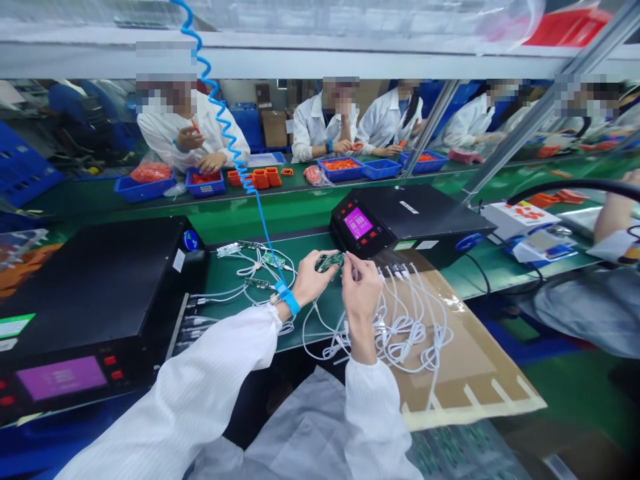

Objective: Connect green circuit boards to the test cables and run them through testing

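Note:
My left hand [311, 279] is closed on the edge of a small green circuit board [329, 262], holding it up over the green bench. At the board's right end, my right hand [362, 288] pinches with thumb and forefinger; what sits between those fingertips is too small to make out. A blue strap [287, 298] circles my left wrist, joined to a coiled blue cord [227, 130] from above. White cables [407, 327] in tied bundles lie right of my hands. Left of them, more circuit boards [273, 259] rest among white leads.
Black test boxes with pink screens stand at left [100, 287] and behind my hands [410, 213]. A brown cardboard sheet [470, 363] covers the bench at right. Across the line, people in white coats sit behind blue bins [340, 172] of orange parts.

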### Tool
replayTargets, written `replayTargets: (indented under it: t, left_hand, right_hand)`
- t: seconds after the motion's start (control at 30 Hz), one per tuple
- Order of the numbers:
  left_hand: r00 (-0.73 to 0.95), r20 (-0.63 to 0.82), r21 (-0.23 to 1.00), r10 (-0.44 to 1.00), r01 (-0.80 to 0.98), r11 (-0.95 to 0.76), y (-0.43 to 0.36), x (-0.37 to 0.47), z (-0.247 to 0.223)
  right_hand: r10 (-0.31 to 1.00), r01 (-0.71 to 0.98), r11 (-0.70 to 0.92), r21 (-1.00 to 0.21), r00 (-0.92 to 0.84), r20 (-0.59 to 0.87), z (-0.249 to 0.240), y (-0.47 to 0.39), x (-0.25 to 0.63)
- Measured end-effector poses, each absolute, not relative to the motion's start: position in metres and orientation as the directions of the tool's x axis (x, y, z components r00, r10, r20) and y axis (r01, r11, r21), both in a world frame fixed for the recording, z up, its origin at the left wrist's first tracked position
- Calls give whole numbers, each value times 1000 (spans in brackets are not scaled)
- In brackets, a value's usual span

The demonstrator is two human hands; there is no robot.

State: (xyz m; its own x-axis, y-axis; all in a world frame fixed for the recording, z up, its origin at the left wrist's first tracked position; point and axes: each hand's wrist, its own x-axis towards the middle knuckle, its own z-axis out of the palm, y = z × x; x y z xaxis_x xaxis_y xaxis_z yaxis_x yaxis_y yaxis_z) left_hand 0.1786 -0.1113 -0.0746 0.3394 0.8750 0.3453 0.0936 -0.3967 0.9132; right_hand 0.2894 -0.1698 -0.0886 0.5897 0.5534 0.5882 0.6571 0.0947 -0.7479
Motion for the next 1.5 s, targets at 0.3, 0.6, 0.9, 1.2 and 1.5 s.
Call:
replayTargets:
  t: [0.3,0.6,0.9,1.2,1.5]
  left_hand:
    - [353,350,901,868,128,-415,-110,179,-81]
    - [327,287,902,900,225,-369,-116,184,-82]
    - [339,305,894,890,220,-390,-114,183,-88]
    - [326,352,907,878,114,-406,-115,179,-88]
    - [372,375,906,849,49,-421,-112,177,-97]
  right_hand:
    - [541,705,82,-704,562,626,-85,-168,288]
    - [551,658,90,-747,592,588,-100,-162,298]
    - [610,630,53,-775,594,524,-97,-163,298]
    - [628,691,117,-714,505,592,-95,-164,297]
    - [637,654,164,-739,501,585,-98,-164,294]
